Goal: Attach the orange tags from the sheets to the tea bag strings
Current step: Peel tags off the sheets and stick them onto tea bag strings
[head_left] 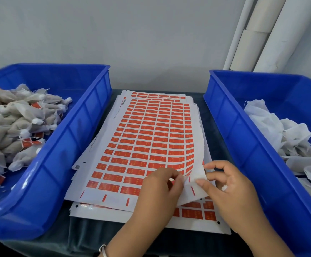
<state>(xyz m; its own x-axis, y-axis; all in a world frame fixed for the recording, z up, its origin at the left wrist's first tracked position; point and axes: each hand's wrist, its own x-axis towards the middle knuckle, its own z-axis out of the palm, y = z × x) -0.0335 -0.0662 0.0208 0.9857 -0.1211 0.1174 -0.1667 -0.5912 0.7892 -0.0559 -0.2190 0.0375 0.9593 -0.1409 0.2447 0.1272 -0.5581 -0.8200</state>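
A stack of white sheets covered in rows of orange tags (143,138) lies on the table between two blue bins. The near right corner of the top sheet (193,184) is lifted and curled up. My left hand (158,190) pinches that corner from the left, and my right hand (227,184) pinches it from the right with thumb and forefinger. A small white bit shows inside my right palm. The left blue bin (73,145) holds filled tea bags (13,123), some with orange tags on their strings. The right blue bin (243,145) holds white tea bags (288,138) with bare strings.
A dark cloth covers the table (88,234). White pipes (258,34) run down the wall at the back right. More tag sheets (193,214) stick out under the top one near my wrists.
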